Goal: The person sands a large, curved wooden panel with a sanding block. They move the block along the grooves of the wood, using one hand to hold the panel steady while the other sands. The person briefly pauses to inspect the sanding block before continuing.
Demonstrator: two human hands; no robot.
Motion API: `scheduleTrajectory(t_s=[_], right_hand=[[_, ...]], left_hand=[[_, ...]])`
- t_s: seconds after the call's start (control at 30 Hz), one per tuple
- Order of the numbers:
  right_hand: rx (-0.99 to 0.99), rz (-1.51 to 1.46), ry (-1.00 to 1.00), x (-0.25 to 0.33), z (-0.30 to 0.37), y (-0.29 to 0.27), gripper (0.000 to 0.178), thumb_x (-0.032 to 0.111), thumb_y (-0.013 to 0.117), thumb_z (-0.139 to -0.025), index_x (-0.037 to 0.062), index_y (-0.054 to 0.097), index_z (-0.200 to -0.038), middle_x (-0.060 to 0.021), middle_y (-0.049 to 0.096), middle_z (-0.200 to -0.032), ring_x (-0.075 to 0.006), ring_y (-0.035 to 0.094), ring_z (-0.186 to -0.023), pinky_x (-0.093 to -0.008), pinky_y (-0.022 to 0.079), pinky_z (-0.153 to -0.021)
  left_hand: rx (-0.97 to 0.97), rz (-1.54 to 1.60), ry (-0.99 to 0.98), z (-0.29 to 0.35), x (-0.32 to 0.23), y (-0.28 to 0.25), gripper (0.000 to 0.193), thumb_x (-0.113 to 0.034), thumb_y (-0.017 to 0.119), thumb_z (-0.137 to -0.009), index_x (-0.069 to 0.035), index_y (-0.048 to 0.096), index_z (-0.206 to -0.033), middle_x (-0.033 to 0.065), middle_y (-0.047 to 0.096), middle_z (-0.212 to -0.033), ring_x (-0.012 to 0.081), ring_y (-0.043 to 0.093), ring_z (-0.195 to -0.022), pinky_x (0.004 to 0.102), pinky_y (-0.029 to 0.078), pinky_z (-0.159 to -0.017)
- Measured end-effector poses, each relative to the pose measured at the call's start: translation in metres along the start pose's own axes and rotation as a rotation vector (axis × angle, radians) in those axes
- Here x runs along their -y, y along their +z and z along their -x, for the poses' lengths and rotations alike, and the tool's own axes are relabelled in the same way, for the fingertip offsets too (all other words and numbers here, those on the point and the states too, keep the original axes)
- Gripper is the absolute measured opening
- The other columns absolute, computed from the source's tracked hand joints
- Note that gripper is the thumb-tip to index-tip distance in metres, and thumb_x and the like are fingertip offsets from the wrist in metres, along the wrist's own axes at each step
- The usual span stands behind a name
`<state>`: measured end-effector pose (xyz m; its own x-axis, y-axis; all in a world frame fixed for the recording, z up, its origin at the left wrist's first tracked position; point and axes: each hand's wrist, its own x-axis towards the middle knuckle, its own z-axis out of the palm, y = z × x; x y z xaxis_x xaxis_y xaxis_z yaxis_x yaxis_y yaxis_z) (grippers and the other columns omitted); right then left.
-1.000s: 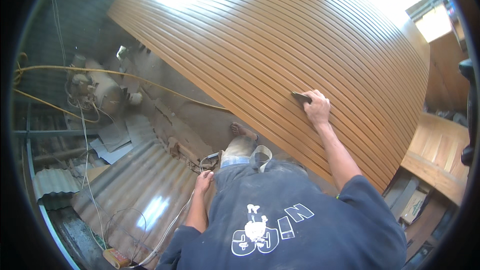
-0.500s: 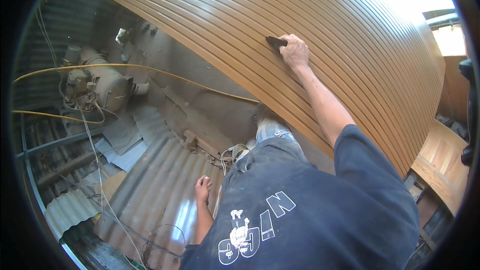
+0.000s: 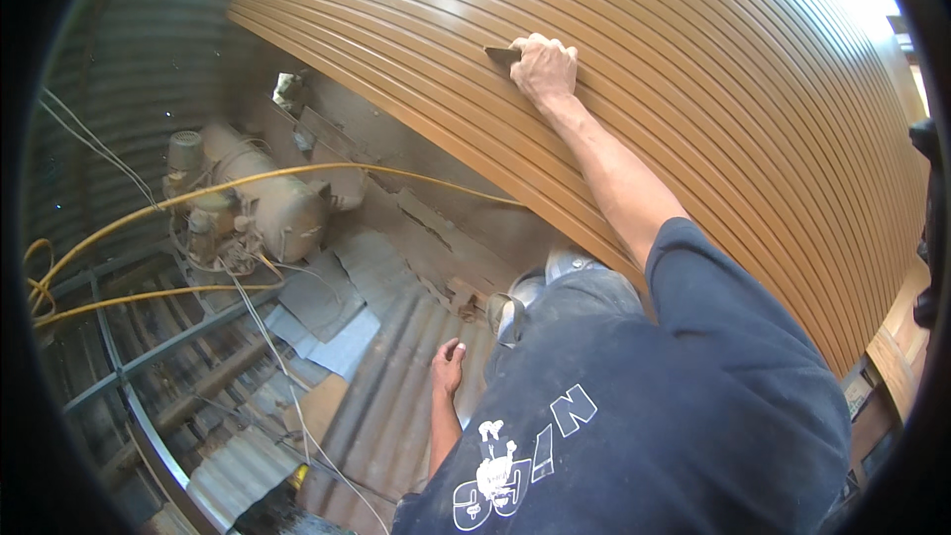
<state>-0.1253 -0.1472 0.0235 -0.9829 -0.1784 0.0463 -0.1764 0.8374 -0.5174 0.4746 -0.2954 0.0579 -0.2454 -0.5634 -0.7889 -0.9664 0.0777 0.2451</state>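
Observation:
A large brown panel [image 3: 634, 69] with many parallel grooves spans the upper right. My right hand [image 3: 547, 67] is closed around a thin, dark flat piece [image 3: 502, 54], whose tapered end sticks out to the left against the grooved face. The hand hides most of that piece, and its exact kind does not show. Low at my left side hangs my left hand [image 3: 448, 367], away from the panel, with loosely bent fingers apart and nothing in them.
A dusty air compressor [image 3: 287, 213] stands at the left. Its yellow hose [image 3: 297, 170] runs toward the panel's lower edge. Corrugated metal sheets [image 3: 396, 337], pale flat sheets [image 3: 342, 342] and a metal frame [image 3: 149, 436] lie below. A wooden panel [image 3: 897, 342] is at the right.
My right hand has slid leftward along the grooves with the dark piece. The view has turned, so the compressor and my left hand appear farther right and lower.

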Motion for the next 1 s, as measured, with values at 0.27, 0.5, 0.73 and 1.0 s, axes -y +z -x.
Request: scheduleTrajectory(t_s=[0.27,0.5,0.73,1.0], right_hand=[[0.156,0.000,-0.144,0.015,-0.029,-0.005,0.015,0.023,0.069,-0.094,0.0142,0.079,-0.102,-0.0120,0.080,-0.098,-0.0361,0.078,-0.096,-0.0541,0.056,-0.089],[0.050,0.033,-0.188,0.011,-0.025,0.005,0.026,0.036,0.082,-0.090,0.0117,0.074,-0.094,-0.0108,0.076,-0.095,-0.0343,0.075,-0.090,-0.0526,0.056,-0.080],[0.072,0.073,-0.170,0.037,-0.040,0.014,0.027,0.036,0.081,-0.091,0.0106,0.070,-0.091,-0.0101,0.075,-0.091,-0.0320,0.074,-0.087,-0.0486,0.056,-0.078],[0.126,0.207,-0.148,0.009,0.008,-0.048,0.030,0.041,0.081,-0.092,0.0113,0.074,-0.094,-0.0086,0.075,-0.093,-0.0287,0.072,-0.088,-0.0445,0.052,-0.081]], left_hand=[[-0.048,0.010,0.375,-0.087,-0.170,-0.072,0.050,-0.030,0.070,-0.104,0.001,0.066,-0.143,0.0214,0.072,-0.138,0.0315,0.069,-0.129,0.0408,0.052,-0.111],[0.161,-0.189,0.328,-0.173,-0.201,-0.119,0.052,-0.032,0.071,-0.103,0.001,0.066,-0.142,0.0213,0.073,-0.137,0.0321,0.069,-0.129,0.0414,0.052,-0.111],[0.104,-0.020,0.281,-0.278,-0.201,-0.208,0.049,-0.030,0.071,-0.104,0.003,0.067,-0.140,0.0178,0.074,-0.131,0.0253,0.071,-0.120,0.0394,0.056,-0.105],[0.147,-0.029,0.258,-0.323,-0.264,-0.248,0.050,-0.028,0.070,-0.105,0.006,0.064,-0.142,0.0179,0.072,-0.134,0.0248,0.072,-0.117,0.0357,0.058,-0.101]])
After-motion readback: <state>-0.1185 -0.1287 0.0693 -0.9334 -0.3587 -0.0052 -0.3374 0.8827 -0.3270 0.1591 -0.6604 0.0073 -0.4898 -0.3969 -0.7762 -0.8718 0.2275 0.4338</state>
